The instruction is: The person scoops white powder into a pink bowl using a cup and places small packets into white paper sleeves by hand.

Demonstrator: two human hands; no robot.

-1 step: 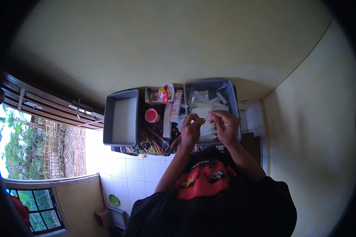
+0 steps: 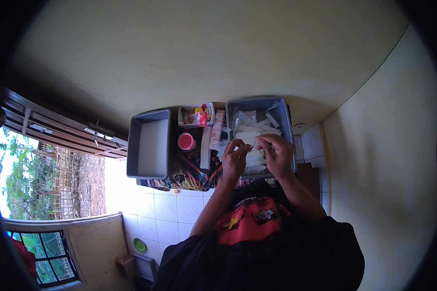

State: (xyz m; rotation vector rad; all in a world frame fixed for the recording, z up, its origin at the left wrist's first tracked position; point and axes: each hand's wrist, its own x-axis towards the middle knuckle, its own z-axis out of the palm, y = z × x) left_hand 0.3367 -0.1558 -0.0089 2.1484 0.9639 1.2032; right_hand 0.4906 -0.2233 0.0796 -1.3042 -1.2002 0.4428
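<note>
Both my hands are raised over the near part of the right grey tub (image 2: 291, 145). The fingers of my left hand (image 2: 235, 159) are pinched together, thumb against fingertips. My right hand (image 2: 277, 156) is pinched too, its fingertips a short gap from the left ones. Anything between the fingers is too small to make out. Below and behind the hands, the tub holds a heap of white, slim packets and clear plastic wraps (image 2: 250, 130). My hands cover part of that heap.
Left of the tub are a long pink-and-white box (image 2: 217, 130), a white strip (image 2: 205, 148), a pink cup (image 2: 186, 141) and a small basket (image 2: 182, 116) of colourful packets. Another grey tub (image 2: 167, 145) stands at the far left of the patterned cloth (image 2: 192, 174). A wall (image 2: 218, 53) rises behind.
</note>
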